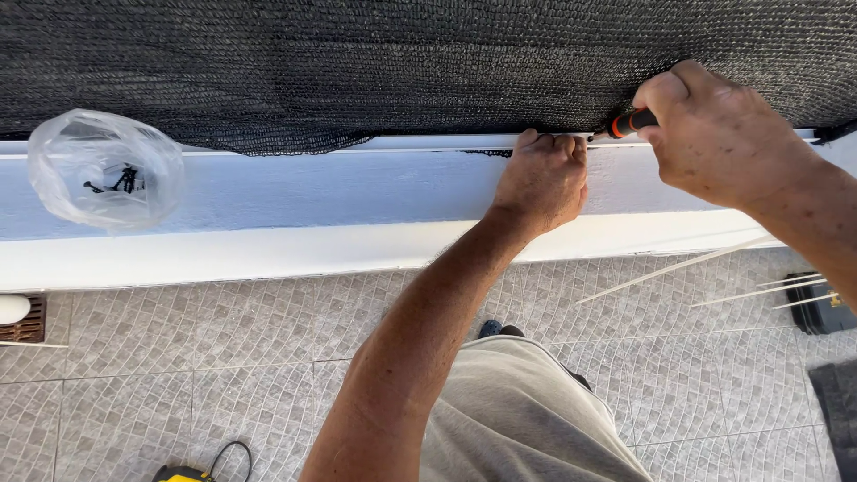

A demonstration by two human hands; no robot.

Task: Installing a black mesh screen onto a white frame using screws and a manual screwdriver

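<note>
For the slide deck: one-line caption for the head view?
Right hand drives a screwdriver at black mesh on a white ledge; left hand pins the edge.

home balcony | tiled floor (223, 357) | white parapet (268, 214) | black shade netting (357, 62)

Orange-black screwdriver (628, 123) against black mesh (428, 62)

The left arm runs bare from the bottom centre of the frame up toward the upper middle, forearm nearly straight, wrist bent slightly forward. The left hand (540, 178) sits just right of centre near the top, knuckles up, fingers curled down and pressed together. The right hand (714, 134) enters from the right edge in the upper right, closed in a fist with the thumb side pointing left, its forearm slanting down toward the right edge
</note>
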